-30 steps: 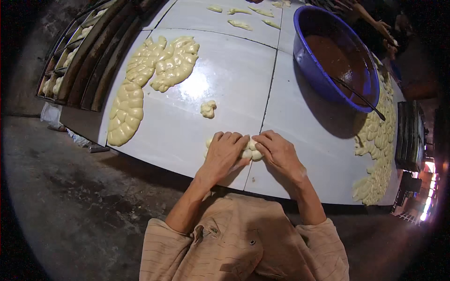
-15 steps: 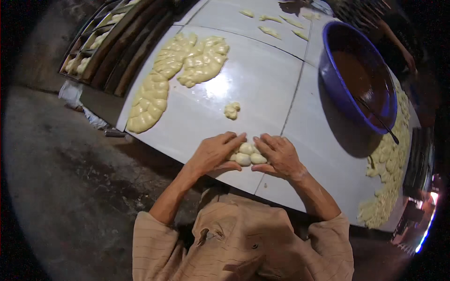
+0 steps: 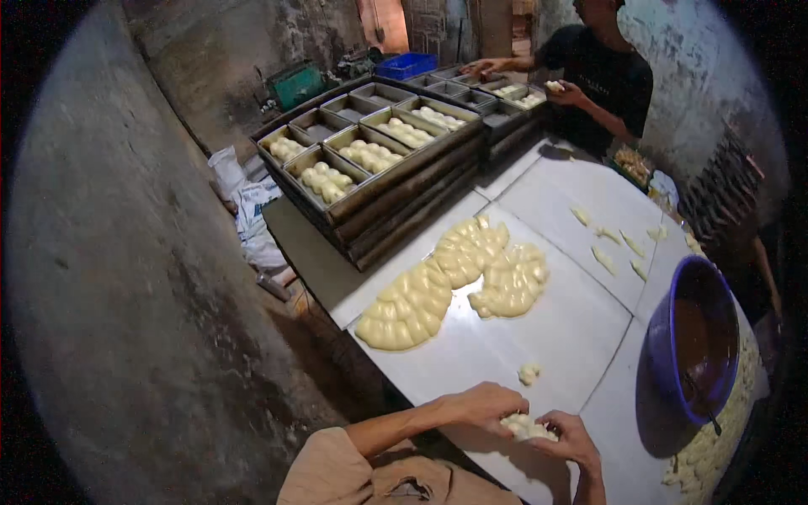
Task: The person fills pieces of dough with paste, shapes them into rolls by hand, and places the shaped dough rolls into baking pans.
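Observation:
My left hand (image 3: 486,407) and my right hand (image 3: 574,441) close in from both sides on a cluster of pale dough balls (image 3: 528,427) at the near edge of the white table (image 3: 497,358). The fingers of both curl around its ends, and the cluster seems raised off the surface. Just beyond them lies a small lump of dough (image 3: 528,374). Farther left, glossy rows of dough pieces (image 3: 406,305) sit pressed together in a curved band.
Stacked baking tins (image 3: 362,151), some holding dough, stand at far left. A purple basin (image 3: 673,337) of brown liquid with a dark-handled utensil is at right. Thin dough strips (image 3: 604,259) lie at the back. A co-worker (image 3: 602,76) holds dough beside more tins.
My view has swung up and left, bringing the tins and the co-worker into sight. The dough cluster, on the table before, now appears lifted between my hands.

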Action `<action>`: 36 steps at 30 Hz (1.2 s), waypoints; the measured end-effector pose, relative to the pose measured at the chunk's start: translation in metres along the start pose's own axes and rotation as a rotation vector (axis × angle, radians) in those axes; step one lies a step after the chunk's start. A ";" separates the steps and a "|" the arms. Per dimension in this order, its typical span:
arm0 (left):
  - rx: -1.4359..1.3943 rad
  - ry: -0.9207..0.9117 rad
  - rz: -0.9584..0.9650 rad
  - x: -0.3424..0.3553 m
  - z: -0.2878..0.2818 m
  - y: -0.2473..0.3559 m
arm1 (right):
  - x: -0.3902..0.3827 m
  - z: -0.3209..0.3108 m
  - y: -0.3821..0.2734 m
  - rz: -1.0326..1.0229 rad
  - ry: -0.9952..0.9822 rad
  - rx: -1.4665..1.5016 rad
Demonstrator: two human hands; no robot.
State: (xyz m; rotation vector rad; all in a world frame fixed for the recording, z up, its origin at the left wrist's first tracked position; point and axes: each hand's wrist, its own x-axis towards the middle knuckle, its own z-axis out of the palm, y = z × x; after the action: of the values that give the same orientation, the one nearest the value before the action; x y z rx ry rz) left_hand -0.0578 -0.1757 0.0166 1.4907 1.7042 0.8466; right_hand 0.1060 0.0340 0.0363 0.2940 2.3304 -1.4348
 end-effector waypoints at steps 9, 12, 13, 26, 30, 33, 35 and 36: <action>0.554 0.162 -0.011 -0.124 -0.296 0.003 | 0.182 0.014 -0.240 -0.556 0.366 -0.137; 0.565 0.349 -0.022 -0.168 -0.416 -0.020 | 0.268 0.017 -0.341 -0.537 0.384 -0.078; 0.538 0.368 -0.079 -0.186 -0.453 -0.034 | 0.306 0.022 -0.369 -0.525 0.365 -0.027; 0.664 0.324 -0.473 -0.244 -0.638 -0.256 | 0.584 0.083 -0.478 -0.700 0.251 -0.616; 0.538 0.315 -0.488 -0.250 -0.646 -0.254 | 0.597 0.056 -0.472 -0.736 0.156 -0.577; 0.429 0.217 -0.538 -0.247 -0.662 -0.247 | 0.589 0.064 -0.481 -0.700 0.194 -0.770; 0.244 0.184 -0.446 -0.254 -0.666 -0.258 | 0.580 0.073 -0.490 -0.712 0.285 -0.847; 0.243 0.181 -0.448 -0.254 -0.668 -0.263 | 0.577 0.074 -0.492 -0.710 0.284 -0.844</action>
State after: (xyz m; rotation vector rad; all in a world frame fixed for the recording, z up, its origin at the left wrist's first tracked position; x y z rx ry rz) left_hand -0.7393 -0.4753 0.1754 1.1314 2.2291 0.5601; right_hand -0.5830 -0.2692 0.1578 -0.6600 3.1947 -0.4963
